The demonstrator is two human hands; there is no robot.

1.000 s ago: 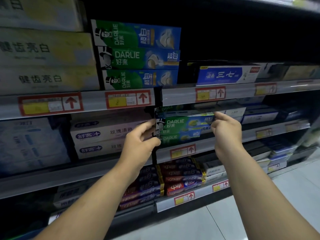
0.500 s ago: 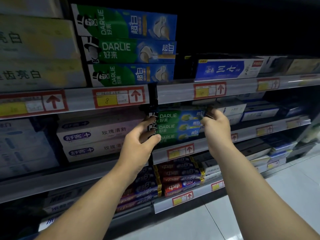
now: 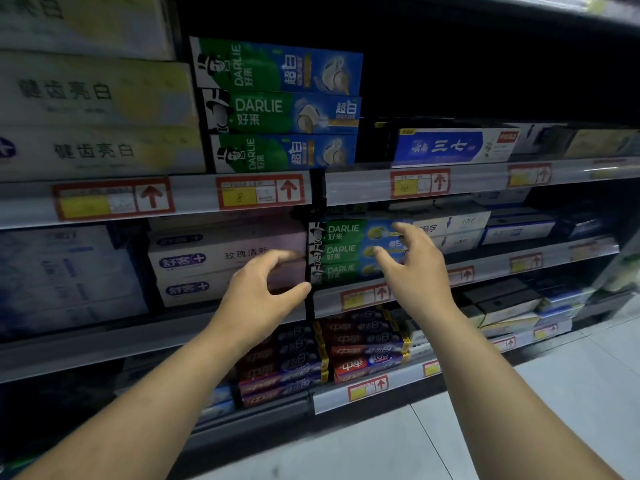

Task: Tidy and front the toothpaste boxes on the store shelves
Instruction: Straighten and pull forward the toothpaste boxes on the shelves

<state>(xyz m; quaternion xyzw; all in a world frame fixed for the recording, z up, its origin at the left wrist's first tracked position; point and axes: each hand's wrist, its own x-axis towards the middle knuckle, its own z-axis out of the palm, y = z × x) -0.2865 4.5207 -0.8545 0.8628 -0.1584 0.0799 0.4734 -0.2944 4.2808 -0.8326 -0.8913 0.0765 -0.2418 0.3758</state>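
From the head camera, a stack of three green toothpaste boxes (image 3: 341,251) sits on the middle shelf (image 3: 491,268). The left hand (image 3: 256,292) hovers at its left end and the right hand (image 3: 412,268) before its right end. Both have fingers spread, holding nothing.

Open room above the blue box (image 3: 450,147); lower Darlie stack (image 3: 341,252) close under shelf rail (image 3: 485,181), pink boxes (image 3: 225,251) alongside.
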